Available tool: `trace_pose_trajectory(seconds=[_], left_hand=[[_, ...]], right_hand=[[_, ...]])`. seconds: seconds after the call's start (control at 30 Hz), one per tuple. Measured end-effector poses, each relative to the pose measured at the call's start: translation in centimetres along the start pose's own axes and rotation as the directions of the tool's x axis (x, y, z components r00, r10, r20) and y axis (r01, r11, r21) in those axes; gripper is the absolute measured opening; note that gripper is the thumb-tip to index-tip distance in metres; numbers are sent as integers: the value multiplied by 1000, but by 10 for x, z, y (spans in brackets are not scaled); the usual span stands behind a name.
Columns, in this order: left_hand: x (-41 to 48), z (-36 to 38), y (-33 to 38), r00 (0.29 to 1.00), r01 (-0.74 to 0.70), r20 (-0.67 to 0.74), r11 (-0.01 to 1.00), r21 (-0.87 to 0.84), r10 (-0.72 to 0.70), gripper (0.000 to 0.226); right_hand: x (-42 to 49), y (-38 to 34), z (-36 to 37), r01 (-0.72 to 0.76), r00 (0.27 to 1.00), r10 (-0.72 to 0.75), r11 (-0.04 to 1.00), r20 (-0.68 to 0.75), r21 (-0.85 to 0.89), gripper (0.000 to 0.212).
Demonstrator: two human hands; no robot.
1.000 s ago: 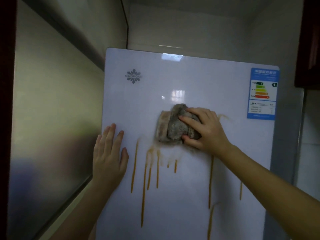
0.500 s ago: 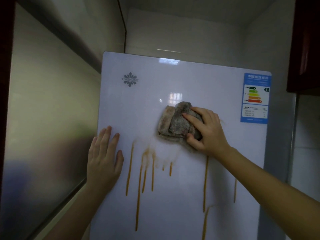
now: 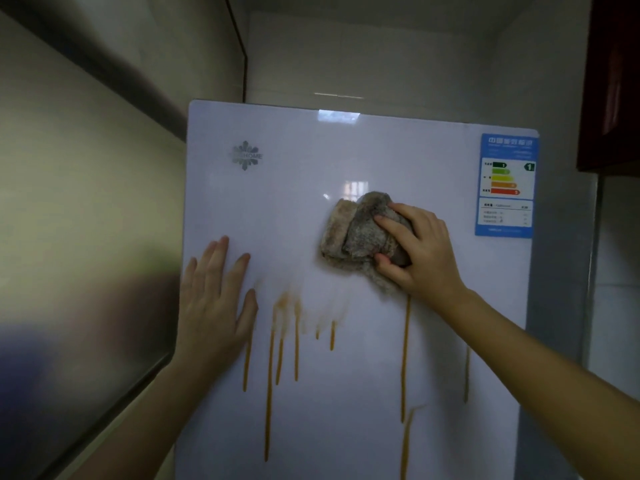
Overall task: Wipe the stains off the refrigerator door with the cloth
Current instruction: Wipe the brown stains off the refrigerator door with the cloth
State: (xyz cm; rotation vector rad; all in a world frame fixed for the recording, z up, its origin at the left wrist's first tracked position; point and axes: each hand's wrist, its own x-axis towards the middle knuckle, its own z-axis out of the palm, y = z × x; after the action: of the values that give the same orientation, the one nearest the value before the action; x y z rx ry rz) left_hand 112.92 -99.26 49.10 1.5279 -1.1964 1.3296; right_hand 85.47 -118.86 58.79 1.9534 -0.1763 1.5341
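My right hand (image 3: 420, 251) grips the cloth (image 3: 356, 233) against the refrigerator door (image 3: 284, 209). It has slid rightward, leaving the tops of the stains (image 3: 296, 341) smeared fainter, but their lower lengths remain. My left hand (image 3: 214, 299) lies flat, fingers straight, bracing the door.

Head-camera view, dim light: person's bare left hand (image 3: 214, 306), slender, back toward lens, four fingers and thumb in view, fingertips softened by blur, nails not readable. Bare left forearm (image 3: 138, 420) uncovered from wrist to bottom edge of frame. Bare right hand (image 3: 424, 252), back toward lens, knuckles faintly marked, thumb and fingers in view, nails unclear. Bare right forearm (image 3: 540, 368) uncovered from wrist to lower right corner of frame, looming wider near lens
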Motion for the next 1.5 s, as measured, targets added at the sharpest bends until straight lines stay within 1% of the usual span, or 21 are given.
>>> trace_pose_trajectory(seconds=[0.13, 0.23, 0.4, 0.47, 0.53, 0.6, 0.63, 0.67, 0.7, 0.73, 0.8, 0.87, 0.93, 1.0, 1.07, 1.13, 1.2, 1.23, 1.3, 1.4, 1.5], left_hand=[[26, 7, 29, 998, -62, -16, 998, -22, 61, 53], [39, 16, 53, 995, -102, -7, 995, -3, 102, 53], [46, 30, 76, 994, -104, -30, 994, 40, 106, 53], [45, 33, 78, 994, -98, -40, 993, 60, 100, 53], [45, 34, 78, 994, -98, -31, 993, 68, 100, 55], [44, 35, 77, 994, -103, -21, 991, 83, 105, 55], [44, 35, 76, 994, -106, -26, 990, 88, 108, 55], [44, 36, 76, 993, -108, -35, 990, 91, 111, 55], [44, 36, 76, 993, -108, -42, 990, 92, 112, 54], [44, 36, 76, 993, -108, -47, 990, 92, 113, 54], [44, 36, 76, 993, -105, -48, 991, 81, 109, 55], [44, 36, 76, 993, -107, -44, 992, 70, 110, 55], [43, 37, 76, 992, -110, -53, 992, 68, 113, 55], [43, 37, 76, 993, -100, -63, 993, 67, 104, 55], [42, 38, 78, 994, -92, -56, 994, 62, 95, 56], [42, 39, 78, 994, -90, -51, 994, 61, 94, 56], [42, 39, 77, 994, -93, -45, 994, 58, 96, 57], [42, 39, 77, 994, -94, -43, 994, 53, 96, 57], [42, 40, 77, 994, -95, -53, 994, 47, 98, 56], [41, 42, 80, 994, -89, -63, 995, 44, 92, 56], [41, 40, 79, 995, -83, -46, 996, 31, 84, 56]], right_hand=[[-3, 18, -10, -79, 997, 79, 997, -25, -3, 57], [-9, 32, -20, -105, 994, 105, 994, -34, 4, 57], [-33, 35, -24, -141, 989, 143, 989, -31, 46, 59], [-49, 32, -21, -67, 998, 67, 996, 5, 56, 60], [-65, 33, -19, 108, 991, -111, 993, 69, 55, 61], [-73, 41, -21, 279, 949, -283, 959, 142, 47, 63], [-71, 48, -24, 323, 932, -326, 945, 161, 41, 64], [-68, 56, -27, 332, 929, -333, 943, 162, 32, 65], [-62, 65, -30, 303, 942, -302, 953, 145, 18, 65], [-53, 72, -32, 238, 965, -237, 971, 113, 5, 64], [-34, 80, -36, 56, 998, -56, 998, 22, 9, 62], [-18, 75, -33, -90, 995, 92, 995, -49, 42, 59], [-13, 60, -26, -135, 988, 139, 989, -66, 55, 57], [-26, 43, -18, -61, 998, 63, 996, -28, 64, 57], [-55, 30, -14, 108, 992, -112, 992, 50, 71, 58], [-91, 28, -16, 280, 945, -290, 956, 154, 83, 59], [-120, 40, -26, 344, 909, -355, 935, 219, 86, 61], [-129, 50, -33, 337, 911, -346, 938, 225, 76, 63], [-134, 75, -48, 266, 941, -268, 963, 208, 39, 65], [-114, 98, -60, 72, 986, -73, 997, 150, 14, 66], [-85, 87, -53, -96, 994, 95, 995, 55, 33, 61]])
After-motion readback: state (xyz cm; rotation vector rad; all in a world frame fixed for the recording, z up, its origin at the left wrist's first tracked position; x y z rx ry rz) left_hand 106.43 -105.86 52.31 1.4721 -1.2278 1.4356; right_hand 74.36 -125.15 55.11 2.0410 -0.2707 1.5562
